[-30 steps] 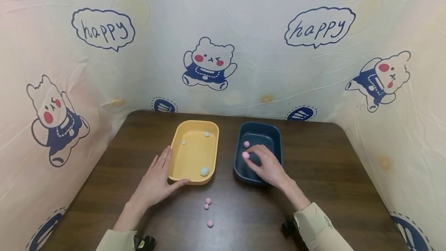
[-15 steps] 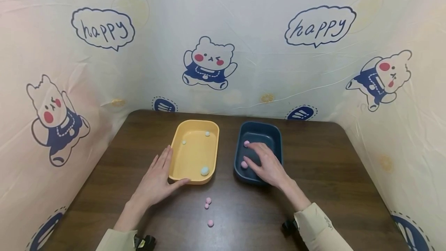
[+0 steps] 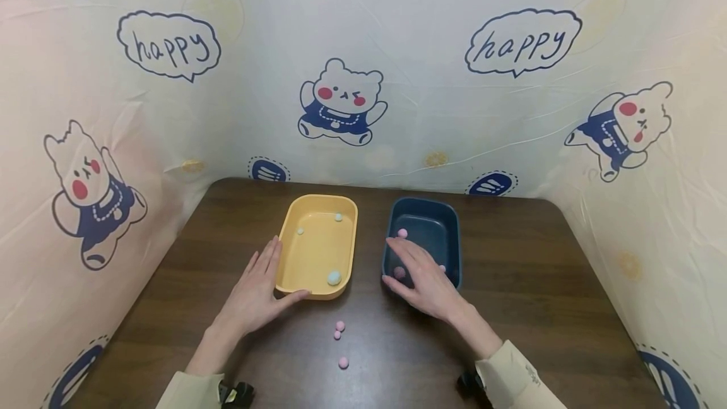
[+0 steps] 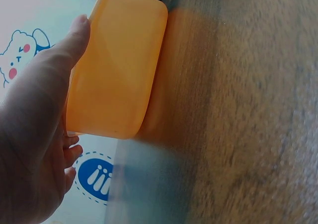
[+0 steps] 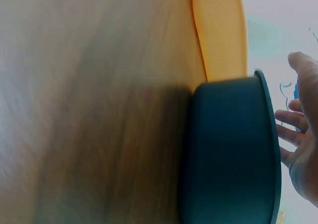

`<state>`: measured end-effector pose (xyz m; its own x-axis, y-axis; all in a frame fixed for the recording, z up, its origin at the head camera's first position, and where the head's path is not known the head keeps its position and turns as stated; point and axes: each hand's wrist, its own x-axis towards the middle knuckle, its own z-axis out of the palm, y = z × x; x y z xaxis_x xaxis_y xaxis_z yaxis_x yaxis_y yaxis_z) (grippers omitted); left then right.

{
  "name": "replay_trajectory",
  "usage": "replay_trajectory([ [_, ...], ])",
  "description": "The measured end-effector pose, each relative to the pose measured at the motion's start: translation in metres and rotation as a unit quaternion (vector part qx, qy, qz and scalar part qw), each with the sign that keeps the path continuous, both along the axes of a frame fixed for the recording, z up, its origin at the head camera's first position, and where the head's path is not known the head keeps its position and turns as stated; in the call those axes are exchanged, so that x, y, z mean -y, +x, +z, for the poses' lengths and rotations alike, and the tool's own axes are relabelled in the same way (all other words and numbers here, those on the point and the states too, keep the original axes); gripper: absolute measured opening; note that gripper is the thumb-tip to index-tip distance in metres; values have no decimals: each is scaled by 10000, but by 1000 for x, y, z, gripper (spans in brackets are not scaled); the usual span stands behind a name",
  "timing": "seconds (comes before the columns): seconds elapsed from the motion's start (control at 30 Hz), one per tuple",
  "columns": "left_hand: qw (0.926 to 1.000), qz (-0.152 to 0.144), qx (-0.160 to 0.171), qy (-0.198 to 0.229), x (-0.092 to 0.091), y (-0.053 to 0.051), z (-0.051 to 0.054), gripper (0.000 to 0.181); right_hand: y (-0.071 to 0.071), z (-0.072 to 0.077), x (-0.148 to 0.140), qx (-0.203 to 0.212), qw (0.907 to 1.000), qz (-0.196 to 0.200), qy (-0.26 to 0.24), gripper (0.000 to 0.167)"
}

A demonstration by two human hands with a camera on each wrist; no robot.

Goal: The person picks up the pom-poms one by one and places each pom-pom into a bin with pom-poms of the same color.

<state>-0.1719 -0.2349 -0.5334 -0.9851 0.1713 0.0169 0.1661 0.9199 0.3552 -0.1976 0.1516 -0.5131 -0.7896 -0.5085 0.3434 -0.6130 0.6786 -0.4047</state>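
Note:
My left hand (image 3: 252, 292) rests against the left side and near corner of a yellow tray (image 3: 315, 251), its fingers straight. In the left wrist view the thumb (image 4: 77, 40) lies along the rim of that tray. Three pale blue-green balls of different sizes sit inside, the largest ball (image 3: 334, 278) near the front. Over the near part of a dark blue tray (image 3: 426, 207) hovers my right hand (image 3: 428, 286), fingers extended, holding nothing. Pink balls lie in this tray: one ball (image 3: 402, 233) at the left, another ball (image 3: 400, 272) between thumb and fingers, and a third (image 3: 442, 268) partly hidden by the hand.
On the brown table (image 3: 511, 257), in front of the trays, are three pink balls: two touching, the larger ball (image 3: 340, 326) behind, and a separate ball (image 3: 343, 363) closer to me. A printed cloth (image 3: 420, 118) surrounds the table at the back and sides.
The right hand has let go of a pink ball, which dropped into the dark blue tray. That hand has since drawn slightly nearer and opened out. The left hand has stayed put.

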Motion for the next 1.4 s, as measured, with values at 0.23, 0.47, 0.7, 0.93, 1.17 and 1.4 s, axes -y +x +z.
replay_trajectory([
  [0.23, 10000, 4, -4, 14, -1, -1, 1, 135, 18, -1, 14, -49, 9990, 453, 40, 74],
  [0.47, 10000, 12, -38, 24, -1, -3, 2, 136, 32, -2, 25, 300, 9973, 637, -203, 68],
  [0.7, 9999, -41, -125, 8, -1, -4, 2, 135, 39, -5, 35, 398, 9944, 938, -279, 54],
  [0.93, 9999, -44, -139, 9, -1, -2, 0, 135, 43, -14, 45, 693, 9887, 1317, -161, 47],
  [1.17, 9999, -32, -113, 16, -1, -1, -1, 134, 43, -23, 56, 965, 9830, 1537, 274, 45],
  [1.4, 9998, -56, -167, 37, -1, -1, 0, 134, 43, -25, 63, 1072, 9795, 1584, 638, 44],
])
